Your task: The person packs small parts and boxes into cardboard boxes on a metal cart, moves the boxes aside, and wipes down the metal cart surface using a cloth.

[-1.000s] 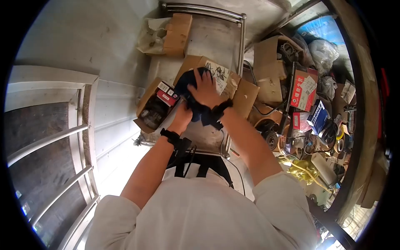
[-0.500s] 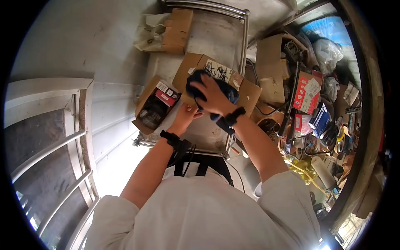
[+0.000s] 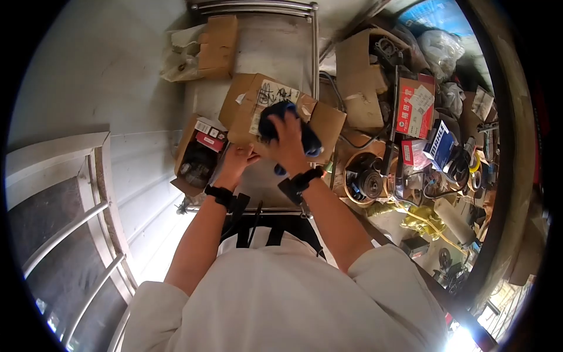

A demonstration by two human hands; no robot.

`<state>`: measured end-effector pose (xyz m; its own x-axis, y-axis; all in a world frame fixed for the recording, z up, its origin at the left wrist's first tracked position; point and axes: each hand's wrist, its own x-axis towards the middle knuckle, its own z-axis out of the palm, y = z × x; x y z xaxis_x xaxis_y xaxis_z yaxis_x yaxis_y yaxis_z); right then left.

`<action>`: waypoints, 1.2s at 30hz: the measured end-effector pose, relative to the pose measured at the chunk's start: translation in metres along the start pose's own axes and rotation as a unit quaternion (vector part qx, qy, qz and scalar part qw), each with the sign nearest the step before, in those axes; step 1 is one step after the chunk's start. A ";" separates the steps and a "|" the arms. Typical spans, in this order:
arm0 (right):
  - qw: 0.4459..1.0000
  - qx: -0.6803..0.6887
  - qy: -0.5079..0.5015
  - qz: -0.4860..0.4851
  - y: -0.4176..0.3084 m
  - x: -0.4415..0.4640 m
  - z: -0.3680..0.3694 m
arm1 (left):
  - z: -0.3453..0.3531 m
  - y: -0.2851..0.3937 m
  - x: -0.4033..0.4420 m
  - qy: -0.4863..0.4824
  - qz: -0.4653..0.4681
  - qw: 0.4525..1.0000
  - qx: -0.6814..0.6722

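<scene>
- The dark blue cloth [image 3: 311, 141] is at 12 o'clock from your chest, bunched over the cardboard box [image 3: 240, 126].
- Your right hand [image 3: 287, 139] lies over it, fingers spread and slightly bent; I cannot tell how firmly they grip. Cloth shows past the hand at 11, 3 and 7 o'clock.
- Your left hand [image 3: 236, 161] is at the box's near side, fingers partly curled; I cannot tell whether they have hold of its edge.
- The cloth should be light, limp and hard to damage; take it by the thick middle, since loose ends may trail.
- The box looks stiff but dentable; brace it by a solid side, not by the flap [image 3: 326, 126] at 2 o'clock.
- The small open box [image 3: 183, 164] sits close at your left hand's 9 o'clock.
- The side rail [image 3: 315, 58] bounds you at 1 o'clock; the widest room on the metal table [image 3: 275, 47] looks to be at 12.
</scene>
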<state>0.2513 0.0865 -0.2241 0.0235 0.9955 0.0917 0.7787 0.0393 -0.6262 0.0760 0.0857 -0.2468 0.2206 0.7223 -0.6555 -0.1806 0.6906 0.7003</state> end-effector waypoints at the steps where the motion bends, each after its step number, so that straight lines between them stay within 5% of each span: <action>1: 0.999 0.017 -0.024 -0.014 -0.007 -0.012 -0.004 | 0.003 0.010 -0.006 -0.001 0.013 1.000 0.009; 6: 0.988 0.138 -0.070 0.002 -0.018 -0.048 -0.031 | -0.001 0.023 -0.009 -0.001 -0.052 0.997 0.059; 7: 0.976 0.202 0.002 0.077 -0.018 -0.052 -0.045 | 0.002 0.031 -0.012 0.009 -0.070 0.994 0.084; 10: 0.897 0.299 0.217 0.241 -0.012 -0.062 -0.098 | 0.025 0.051 -0.041 0.170 0.171 0.898 0.368; 12: 0.853 0.285 0.354 0.257 0.006 -0.067 -0.114 | 0.042 0.060 -0.054 0.207 0.276 0.850 0.398; 15: 0.611 0.535 0.458 0.362 0.041 -0.077 -0.105 | 0.066 0.066 -0.060 0.162 0.404 0.811 0.390; 18: 0.441 0.714 0.283 0.465 0.080 -0.086 -0.098 | 0.084 0.078 -0.062 0.092 0.497 0.724 0.469; 19: 0.493 0.691 0.250 0.466 0.104 -0.095 -0.079 | 0.090 0.082 -0.061 0.071 0.524 0.678 0.511; 20: 0.543 0.664 0.219 0.466 0.129 -0.104 -0.060 | 0.096 0.086 -0.058 0.065 0.533 0.696 0.477; 22: 0.414 0.731 0.248 0.482 0.058 -0.067 -0.099 | 0.105 0.091 -0.053 0.052 0.546 0.730 0.408; 25: 0.441 0.838 0.124 0.298 0.030 -0.055 -0.116 | 0.093 0.091 -0.031 -0.026 0.582 0.697 0.418; 29: 0.512 0.808 0.077 0.280 0.009 -0.017 -0.098 | 0.091 0.058 -0.021 -0.125 0.421 0.740 0.510; 32: 0.520 0.802 0.042 0.291 0.021 -0.003 -0.089 | 0.097 0.025 -0.005 -0.161 0.255 0.933 0.196; 33: 0.514 0.800 0.035 0.306 0.027 -0.006 -0.084 | 0.092 0.013 0.002 -0.154 0.231 0.930 0.240; 35: 0.599 0.738 0.039 0.308 0.057 -0.027 -0.065 | 0.086 0.001 0.021 -0.142 0.188 0.916 0.325; 36: 0.640 0.703 0.039 0.308 0.067 -0.034 -0.061 | 0.084 0.000 0.020 -0.137 0.240 0.877 0.392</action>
<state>0.3410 0.0497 -0.2223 0.1292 0.8542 -0.5036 -0.7257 -0.2646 -0.6351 0.1612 0.0967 -0.2362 0.5404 0.8138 -0.2138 0.3756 -0.0060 0.9268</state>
